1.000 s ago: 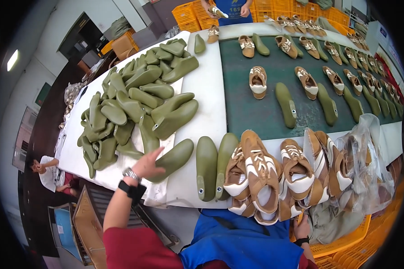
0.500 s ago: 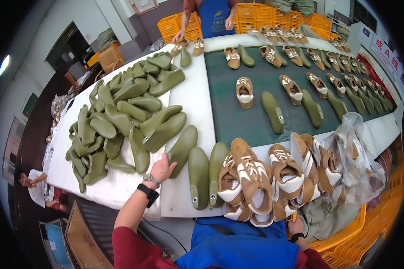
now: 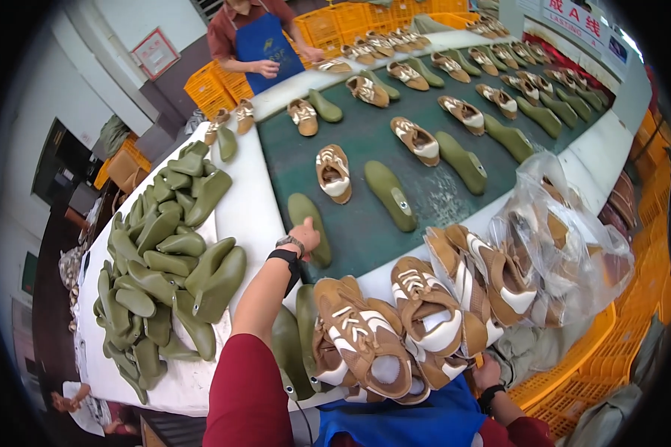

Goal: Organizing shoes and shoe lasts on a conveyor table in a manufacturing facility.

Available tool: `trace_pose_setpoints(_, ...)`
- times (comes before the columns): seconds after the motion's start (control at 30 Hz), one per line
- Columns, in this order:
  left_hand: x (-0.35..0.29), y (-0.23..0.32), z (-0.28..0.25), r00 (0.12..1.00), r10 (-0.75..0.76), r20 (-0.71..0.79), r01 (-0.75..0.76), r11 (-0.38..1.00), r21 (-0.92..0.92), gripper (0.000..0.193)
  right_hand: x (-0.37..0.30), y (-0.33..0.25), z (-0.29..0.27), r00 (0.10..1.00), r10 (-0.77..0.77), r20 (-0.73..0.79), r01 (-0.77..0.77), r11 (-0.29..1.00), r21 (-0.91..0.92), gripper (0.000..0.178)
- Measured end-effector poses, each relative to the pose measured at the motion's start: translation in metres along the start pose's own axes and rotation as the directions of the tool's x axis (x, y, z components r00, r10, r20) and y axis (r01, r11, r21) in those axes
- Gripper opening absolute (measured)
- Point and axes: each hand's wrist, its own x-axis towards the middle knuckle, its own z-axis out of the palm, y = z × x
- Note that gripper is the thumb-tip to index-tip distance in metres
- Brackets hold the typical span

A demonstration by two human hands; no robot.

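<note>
My left hand (image 3: 306,237) is closed round the middle of an olive-green shoe last (image 3: 303,205) at the near left edge of the dark green belt (image 3: 350,249). To its right a second green last (image 3: 389,195) lies beside a brown and white shoe (image 3: 333,174). Below my left arm, two more lasts (image 3: 287,350) stand partly hidden by it. Low down, my right hand (image 3: 487,372) is beside a heap of brown and white shoes (image 3: 365,339); its fingers are mostly hidden, so their grip does not show.
A large pile of green lasts (image 3: 160,261) covers the white table (image 3: 235,175) on the left. Shoes and lasts line the belt in rows. A clear plastic bag (image 3: 566,253) of shoes rests above yellow crates (image 3: 596,357). Across the belt stands a co-worker in a blue apron (image 3: 265,48).
My left hand has moved from the white table beside the last pile onto the green belt, with a last in it. The whole view has swung to the right.
</note>
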Motion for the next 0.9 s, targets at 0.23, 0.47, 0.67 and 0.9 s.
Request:
trace_pose_setpoints(0.23,-0.045,-0.006,-0.031,0.995,-0.006,0.100,0.008,1.000,-0.022,0.063,0.008,0.003,0.005,0.999,-0.037,-0.014,0.037,0.999,0.021,0.027)
trace_pose_setpoints(0.47,-0.249,-0.001,-0.016,0.653,0.707,-0.270,-0.692,0.703,0.166,0.046,0.006,0.004,-0.014,0.989,-0.125,0.079,0.124,0.992,0.013,0.040)
trace_pose_setpoints(0.67,-0.326,0.016,0.059,0.630,0.628,-0.457,-0.569,0.774,0.280,0.067,-0.020,-0.027,-0.122,0.944,-0.204,0.258,0.174,0.975,0.135,0.041)
trace_pose_setpoints(0.9,-0.295,0.019,0.086,0.696,0.438,-0.568,-0.441,0.886,0.143,0.059,-0.061,-0.169,-0.219,0.796,-0.582,-0.165,0.592,0.693,0.412,0.015)
